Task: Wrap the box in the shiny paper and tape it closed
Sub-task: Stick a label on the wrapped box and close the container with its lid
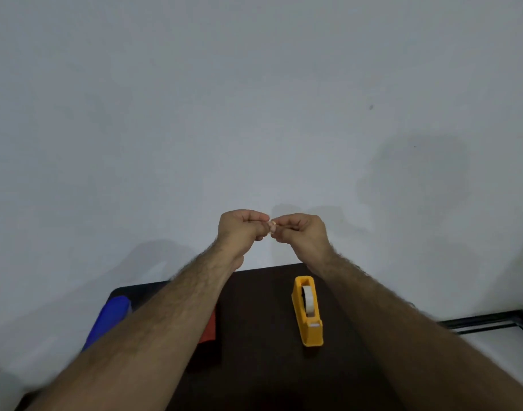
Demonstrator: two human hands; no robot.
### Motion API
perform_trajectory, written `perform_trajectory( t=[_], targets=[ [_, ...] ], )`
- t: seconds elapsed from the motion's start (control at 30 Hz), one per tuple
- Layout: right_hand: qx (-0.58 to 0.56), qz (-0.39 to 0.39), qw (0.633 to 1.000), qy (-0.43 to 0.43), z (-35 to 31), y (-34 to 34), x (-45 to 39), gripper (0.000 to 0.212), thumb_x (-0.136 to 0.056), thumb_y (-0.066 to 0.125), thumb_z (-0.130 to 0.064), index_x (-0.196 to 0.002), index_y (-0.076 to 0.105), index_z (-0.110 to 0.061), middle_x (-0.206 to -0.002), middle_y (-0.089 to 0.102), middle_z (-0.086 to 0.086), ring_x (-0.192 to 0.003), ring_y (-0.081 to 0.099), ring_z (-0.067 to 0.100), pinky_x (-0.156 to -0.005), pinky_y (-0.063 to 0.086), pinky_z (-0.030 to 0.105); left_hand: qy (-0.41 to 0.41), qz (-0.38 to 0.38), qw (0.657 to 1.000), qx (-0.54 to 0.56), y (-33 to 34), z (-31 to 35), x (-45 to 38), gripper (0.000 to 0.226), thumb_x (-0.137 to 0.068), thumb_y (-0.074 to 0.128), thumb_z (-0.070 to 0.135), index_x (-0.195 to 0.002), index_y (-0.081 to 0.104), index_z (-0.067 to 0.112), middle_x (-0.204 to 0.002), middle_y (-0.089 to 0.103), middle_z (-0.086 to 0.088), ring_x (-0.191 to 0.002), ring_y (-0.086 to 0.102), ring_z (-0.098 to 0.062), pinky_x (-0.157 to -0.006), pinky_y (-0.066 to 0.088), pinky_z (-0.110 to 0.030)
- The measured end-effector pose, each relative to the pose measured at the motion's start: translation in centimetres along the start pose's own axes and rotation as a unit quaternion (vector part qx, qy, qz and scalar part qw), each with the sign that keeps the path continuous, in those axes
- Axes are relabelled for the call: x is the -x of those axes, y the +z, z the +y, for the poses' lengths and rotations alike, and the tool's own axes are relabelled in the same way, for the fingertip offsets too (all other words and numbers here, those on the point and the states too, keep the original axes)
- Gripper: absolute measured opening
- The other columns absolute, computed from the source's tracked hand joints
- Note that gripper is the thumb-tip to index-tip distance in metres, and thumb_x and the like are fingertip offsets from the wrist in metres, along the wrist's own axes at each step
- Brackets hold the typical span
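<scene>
1. I see the left hand (241, 229) and right hand (302, 232) raised, fingers curled, pinching together something small; I cannot tell what.
2. The yellow plastic tape dispenser (308, 312) stands on the dark table (263, 366); the red shiny paper (208, 329) lies under my left arm, box unseen.
3. I judge this the taping step; next, the piece must go on a seam.

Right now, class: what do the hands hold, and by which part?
Left hand and right hand pinch something small between fingertips; too small to identify.
</scene>
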State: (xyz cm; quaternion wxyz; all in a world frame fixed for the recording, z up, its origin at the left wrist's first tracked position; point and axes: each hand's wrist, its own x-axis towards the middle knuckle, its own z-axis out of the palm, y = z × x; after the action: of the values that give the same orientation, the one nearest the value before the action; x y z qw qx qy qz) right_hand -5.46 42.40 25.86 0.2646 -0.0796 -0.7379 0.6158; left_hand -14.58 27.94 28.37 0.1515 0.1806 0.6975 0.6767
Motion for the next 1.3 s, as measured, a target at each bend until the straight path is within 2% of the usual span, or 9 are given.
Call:
perform_trajectory(
  t=[0.1,0.2,0.33,0.47,0.63,0.83,0.97,1.07,1.3],
  targets=[
    [-0.039,0.018,0.999,0.028,2.1,-5.1,1.8,0.008,-0.096,0.076,-0.012,-0.100,0.083,-0.010,-0.093,0.081,0.008,-0.088,0.078,0.024,-0.084,0.065,0.037,0.012,-0.037,0.999,-0.003,4.7,-2.1,2.1,0.016,-0.092,0.080,0.002,-0.102,0.085,0.014,-0.097,0.083,-0.005,-0.095,0.075,-0.023,-0.084,0.062,-0.031],
    [-0.104,0.032,0.989,0.098,4.6,-10.3,4.6,0.008,-0.097,0.072,-0.003,-0.099,0.080,-0.001,-0.088,0.079,0.012,-0.078,0.073,0.018,-0.075,0.061,0.030,0.091,-0.111,0.985,-0.096,9.6,-4.2,4.1,0.022,-0.096,0.079,0.010,-0.115,0.084,0.021,-0.108,0.082,0.003,-0.107,0.076,-0.015,-0.096,0.061,-0.030],
    [-0.191,0.004,0.963,0.190,8.3,-16.8,9.6,0.012,-0.096,0.073,-0.005,-0.102,0.076,0.004,-0.090,0.073,0.014,-0.081,0.066,0.017,-0.076,0.054,0.027,0.135,-0.194,0.936,-0.260,15.5,-5.9,6.4,0.025,-0.093,0.083,0.018,-0.116,0.083,0.026,-0.104,0.078,0.013,-0.103,0.073,-0.002,-0.090,0.057,-0.019],
    [-0.228,0.010,0.939,0.257,11.1,-23.6,14.0,0.013,-0.095,0.074,-0.007,-0.099,0.075,0.005,-0.085,0.071,0.015,-0.073,0.064,0.017,-0.072,0.055,0.026,0.144,-0.248,0.908,-0.306,22.4,-8.2,8.1,0.022,-0.091,0.084,0.016,-0.112,0.085,0.023,-0.101,0.081,0.014,-0.099,0.074,0.003,-0.089,0.058,-0.018],
    [-0.254,0.072,0.907,0.330,14.9,-29.7,17.4,0.022,-0.093,0.075,-0.010,-0.105,0.075,0.009,-0.086,0.072,0.014,-0.068,0.064,0.015,-0.070,0.059,0.024,0.107,-0.258,0.913,-0.296,30.2,-12.6,9.2,0.016,-0.091,0.084,0.010,-0.104,0.085,0.019,-0.091,0.079,0.013,-0.088,0.074,0.001,-0.081,0.057,-0.015],
    [-0.133,0.075,0.913,0.377,20.9,-36.6,18.1,0.010,-0.098,0.073,-0.007,-0.092,0.079,-0.004,-0.091,0.076,0.022,-0.079,0.071,0.023,-0.081,0.060,0.035,-0.039,-0.179,0.942,-0.280,38.9,-20.7,8.1,0.007,-0.091,0.082,0.012,-0.095,0.083,0.017,-0.086,0.078,0.004,-0.086,0.075,-0.017,-0.083,0.063,-0.033],
    [0.083,0.038,0.916,0.390,27.4,-40.7,17.4,0.010,-0.099,0.072,-0.017,-0.097,0.081,-0.014,-0.091,0.081,0.008,-0.083,0.073,0.018,-0.077,0.058,0.030,-0.104,-0.122,0.951,-0.263,43.0,-26.4,5.8,0.007,-0.093,0.079,0.008,-0.099,0.081,0.012,-0.088,0.076,0.005,-0.086,0.072,-0.014,-0.079,0.057,-0.017],
    [0.235,-0.020,0.893,0.384,33.7,-43.8,15.7,0.020,-0.102,0.067,-0.031,-0.112,0.081,-0.021,-0.103,0.080,-0.002,-0.098,0.071,0.015,-0.091,0.055,0.030,-0.152,-0.083,0.943,-0.283,46.2,-32.3,3.1,0.008,-0.094,0.077,0.008,-0.100,0.080,0.013,-0.089,0.075,0.005,-0.089,0.073,-0.017,-0.077,0.054,-0.017],
    [0.347,-0.118,0.848,0.383,47.8,-46.6,10.7,0.035,-0.102,0.064,-0.035,-0.133,0.072,-0.021,-0.132,0.072,0.002,-0.121,0.065,0.025,-0.102,0.050,0.032,-0.220,-0.065,0.906,-0.356,52.3,-44.2,-2.1,0.023,-0.098,0.066,0.016,-0.117,0.078,0.017,-0.111,0.079,-0.007,-0.105,0.071,-0.030,-0.090,0.053,-0.033]
  ],
)
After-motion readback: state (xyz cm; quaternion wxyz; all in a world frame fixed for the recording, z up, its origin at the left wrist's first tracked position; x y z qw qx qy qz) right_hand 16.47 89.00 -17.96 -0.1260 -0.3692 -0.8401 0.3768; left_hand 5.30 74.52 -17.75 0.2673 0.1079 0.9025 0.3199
